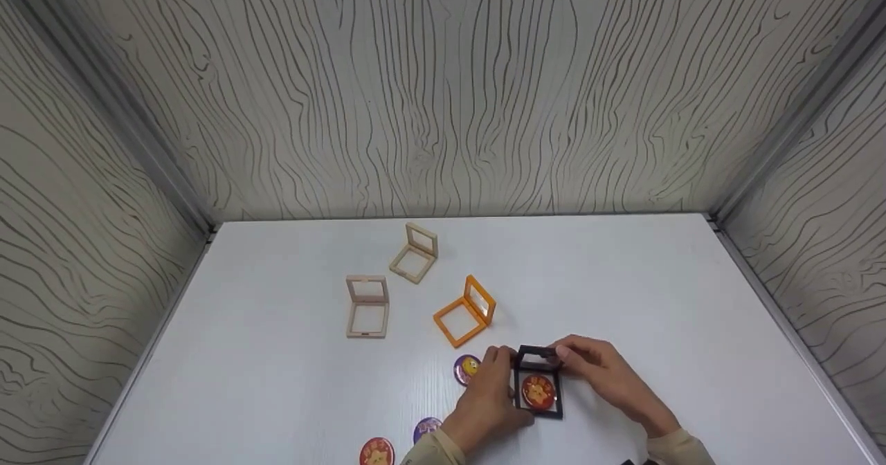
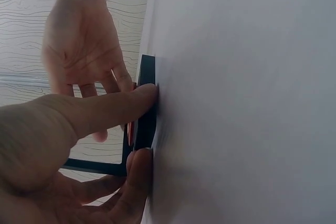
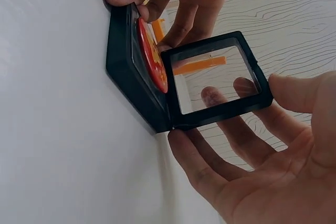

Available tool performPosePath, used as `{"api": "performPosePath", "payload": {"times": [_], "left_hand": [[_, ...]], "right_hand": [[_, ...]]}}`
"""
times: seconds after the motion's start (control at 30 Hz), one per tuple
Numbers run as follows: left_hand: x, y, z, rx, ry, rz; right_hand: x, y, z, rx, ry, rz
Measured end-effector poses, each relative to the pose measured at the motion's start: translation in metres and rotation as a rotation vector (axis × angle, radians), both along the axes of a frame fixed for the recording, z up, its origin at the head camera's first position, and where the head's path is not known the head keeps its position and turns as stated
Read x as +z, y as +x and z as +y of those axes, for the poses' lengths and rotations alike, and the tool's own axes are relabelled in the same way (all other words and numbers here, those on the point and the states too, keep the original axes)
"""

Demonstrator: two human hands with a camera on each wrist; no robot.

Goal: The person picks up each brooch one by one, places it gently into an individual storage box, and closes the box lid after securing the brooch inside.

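A black hinged display frame stands open on the white table, its lid raised. A round red badge with a yellow figure lies inside the lower half. My left hand grips the lower half from its left side; in the left wrist view, the thumb lies along its edge. My right hand pinches the raised lid by its edge. Through the clear window of the lid, some right fingertips show in the right wrist view.
An orange frame stands open behind the left hand. Two beige frames, also open, are farther back left. Purple badges and a red badge lie left of and near the left arm. Patterned walls border the table.
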State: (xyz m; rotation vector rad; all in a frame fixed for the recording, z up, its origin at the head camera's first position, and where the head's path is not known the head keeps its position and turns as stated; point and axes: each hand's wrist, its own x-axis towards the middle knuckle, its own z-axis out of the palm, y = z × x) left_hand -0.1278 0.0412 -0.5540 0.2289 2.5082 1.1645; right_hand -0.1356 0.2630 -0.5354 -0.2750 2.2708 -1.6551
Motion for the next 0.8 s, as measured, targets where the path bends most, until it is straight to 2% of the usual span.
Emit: {"api": "performPosePath", "payload": {"times": [0.27, 0.53, 0.8], "left_hand": [[-0.0007, -0.0003, 0.0005, -0.003, 0.007, -0.003], [-0.003, -0.0004, -0.0009, 0.002, 0.043, -0.028], [-0.0036, 0.0014, -0.0016, -0.015, 0.037, 0.012]], "right_hand": [[0.0016, 0.0003, 0.0008, 0.027, -0.019, -0.007], [0.0043, 0.0004, 0.0019, 0.135, 0.095, 0.1], [0.0076, 0.0017, 0.0021, 0.171, 0.112, 0.111]]}}
